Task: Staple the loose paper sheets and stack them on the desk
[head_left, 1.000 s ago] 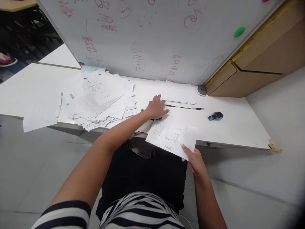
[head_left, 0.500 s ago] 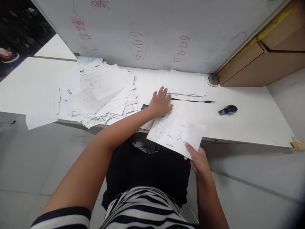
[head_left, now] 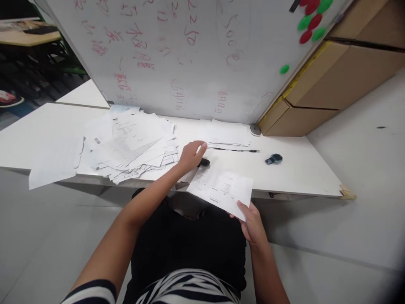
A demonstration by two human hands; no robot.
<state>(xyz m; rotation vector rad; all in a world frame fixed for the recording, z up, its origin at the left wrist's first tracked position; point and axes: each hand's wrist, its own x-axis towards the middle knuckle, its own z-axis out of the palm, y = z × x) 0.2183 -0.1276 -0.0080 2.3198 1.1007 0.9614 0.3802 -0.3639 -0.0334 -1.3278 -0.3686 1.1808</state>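
My left hand (head_left: 190,154) rests on the white table (head_left: 303,169), its fingers curled over a small black object (head_left: 205,162) that pokes out from under it on the right. My right hand (head_left: 249,220) pinches the near corner of a printed sheet (head_left: 221,187), which lies half on the table's front edge and half out over my lap. A loose pile of printed papers (head_left: 126,143) lies just left of my left hand.
A thin stack of sheets (head_left: 228,134) lies at the back, with a black pen (head_left: 236,150) in front of it. A small blue gadget (head_left: 274,159) sits to the right. A whiteboard (head_left: 190,55) with red writing stands behind, with cardboard boxes (head_left: 335,80) at the right.
My left hand has gone from lying flat with fingers spread to curled, and has drawn back a little toward me. The right hand still holds the sheet. The camera has tilted.
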